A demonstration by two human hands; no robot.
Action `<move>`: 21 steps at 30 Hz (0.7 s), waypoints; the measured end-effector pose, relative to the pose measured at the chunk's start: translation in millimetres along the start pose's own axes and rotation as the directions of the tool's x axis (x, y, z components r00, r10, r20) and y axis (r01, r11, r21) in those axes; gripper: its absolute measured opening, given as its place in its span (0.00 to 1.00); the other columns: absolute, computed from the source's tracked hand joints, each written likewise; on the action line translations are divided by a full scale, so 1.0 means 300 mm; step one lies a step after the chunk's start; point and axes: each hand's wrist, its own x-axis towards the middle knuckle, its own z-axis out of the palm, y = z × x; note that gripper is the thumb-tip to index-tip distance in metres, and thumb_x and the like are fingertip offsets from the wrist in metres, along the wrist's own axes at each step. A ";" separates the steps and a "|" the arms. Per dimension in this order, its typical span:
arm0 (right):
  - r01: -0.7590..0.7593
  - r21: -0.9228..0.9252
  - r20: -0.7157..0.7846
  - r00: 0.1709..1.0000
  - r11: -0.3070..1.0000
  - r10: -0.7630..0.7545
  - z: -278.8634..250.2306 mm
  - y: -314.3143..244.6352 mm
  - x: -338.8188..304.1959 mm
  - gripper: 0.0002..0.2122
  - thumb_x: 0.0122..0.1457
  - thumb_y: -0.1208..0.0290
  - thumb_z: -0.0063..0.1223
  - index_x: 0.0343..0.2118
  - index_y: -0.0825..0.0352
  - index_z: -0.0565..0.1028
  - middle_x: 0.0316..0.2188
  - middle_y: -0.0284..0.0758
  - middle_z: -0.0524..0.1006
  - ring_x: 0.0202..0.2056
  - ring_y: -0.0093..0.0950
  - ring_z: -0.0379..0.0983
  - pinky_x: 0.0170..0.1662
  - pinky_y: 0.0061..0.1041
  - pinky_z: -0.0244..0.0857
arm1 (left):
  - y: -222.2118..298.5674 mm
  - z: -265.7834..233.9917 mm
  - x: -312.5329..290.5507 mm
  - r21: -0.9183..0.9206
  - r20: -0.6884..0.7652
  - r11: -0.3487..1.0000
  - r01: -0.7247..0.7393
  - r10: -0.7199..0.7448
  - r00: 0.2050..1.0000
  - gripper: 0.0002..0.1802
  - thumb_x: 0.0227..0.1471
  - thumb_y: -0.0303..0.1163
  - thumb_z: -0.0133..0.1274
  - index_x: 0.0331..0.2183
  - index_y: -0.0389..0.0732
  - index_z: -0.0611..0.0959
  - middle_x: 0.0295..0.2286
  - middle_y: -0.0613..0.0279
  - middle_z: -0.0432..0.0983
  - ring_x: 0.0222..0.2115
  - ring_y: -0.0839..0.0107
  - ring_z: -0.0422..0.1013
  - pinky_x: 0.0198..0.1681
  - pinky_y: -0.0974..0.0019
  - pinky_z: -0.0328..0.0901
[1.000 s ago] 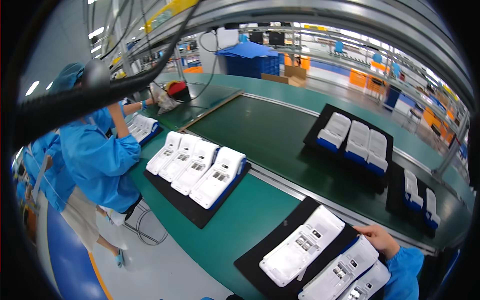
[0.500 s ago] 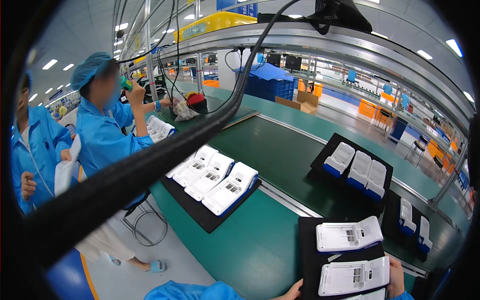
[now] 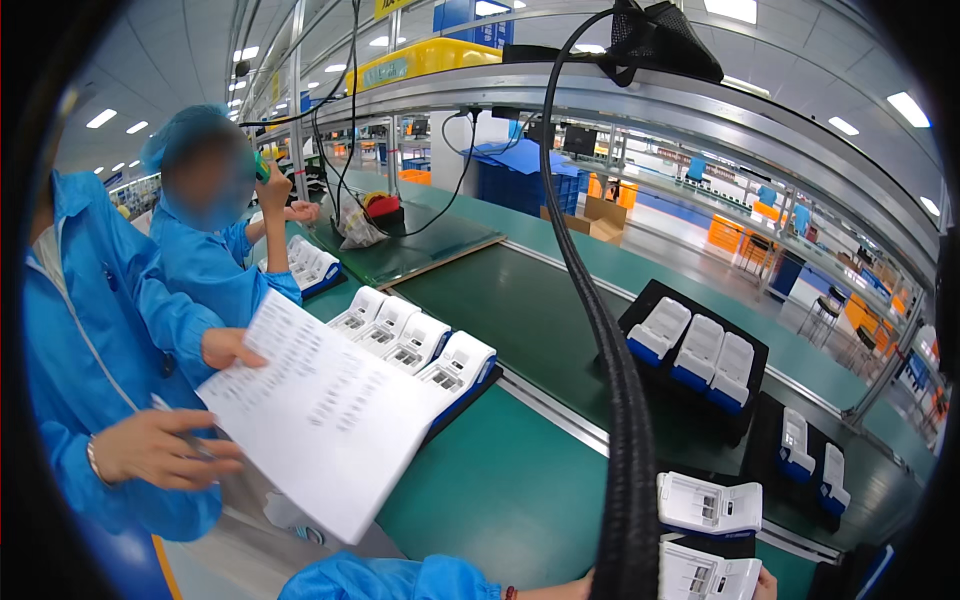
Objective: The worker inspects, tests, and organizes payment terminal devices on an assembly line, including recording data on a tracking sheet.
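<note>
At the lower right, a black tray (image 3: 738,546) carries white, blue-based device housings, among them an upper housing (image 3: 708,503) and a lower housing (image 3: 706,574). My right hand (image 3: 766,584) shows only in part, closed on the tray's right side beside the lower housing. My left hand (image 3: 579,590) reaches in at the bottom edge, a dark red bracelet at its wrist. A thick black cable (image 3: 607,400) crosses in front of it and of the tray's left part, hiding its fingers.
On the left a person in blue holds a written paper sheet (image 3: 330,415) over the green bench (image 3: 490,510). Behind it stand several housings (image 3: 455,362) on a tray. Two more loaded trays lie to the right. A second person farther back holds a green tool (image 3: 262,168).
The person on the left has come closer, and the sheet now reaches over the bench. The black cable has swung across to the right. The tray and my hands appear lower in view.
</note>
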 end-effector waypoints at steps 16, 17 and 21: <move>0.015 -0.029 -0.035 0.999 0.999 -0.016 -0.149 0.062 0.060 0.11 0.46 0.85 0.42 0.34 0.74 0.71 0.29 0.34 0.74 0.27 0.21 0.71 0.32 0.18 0.67 | -0.224 0.133 0.032 0.452 -0.118 0.832 -0.321 0.412 0.903 0.47 0.38 0.29 0.47 0.51 0.26 0.36 0.48 0.28 0.46 0.52 0.48 0.46 0.54 0.60 0.43; 0.016 -0.060 -0.029 0.999 0.998 -0.018 -0.152 0.057 0.067 0.11 0.45 0.85 0.43 0.34 0.74 0.71 0.28 0.34 0.74 0.26 0.21 0.71 0.31 0.18 0.66 | -0.252 0.137 0.031 0.571 -0.120 0.769 -0.287 0.424 0.897 0.46 0.38 0.27 0.47 0.51 0.26 0.36 0.46 0.31 0.50 0.49 0.49 0.51 0.51 0.61 0.48; -0.027 -0.120 -0.052 0.998 0.992 0.021 -0.243 0.063 0.119 0.12 0.43 0.85 0.45 0.34 0.74 0.72 0.26 0.34 0.75 0.25 0.21 0.71 0.30 0.18 0.66 | -0.199 0.172 0.018 0.138 -0.009 0.988 -0.069 0.071 0.997 0.44 0.40 0.23 0.45 0.52 0.29 0.36 0.39 0.43 0.61 0.35 0.59 0.67 0.36 0.67 0.62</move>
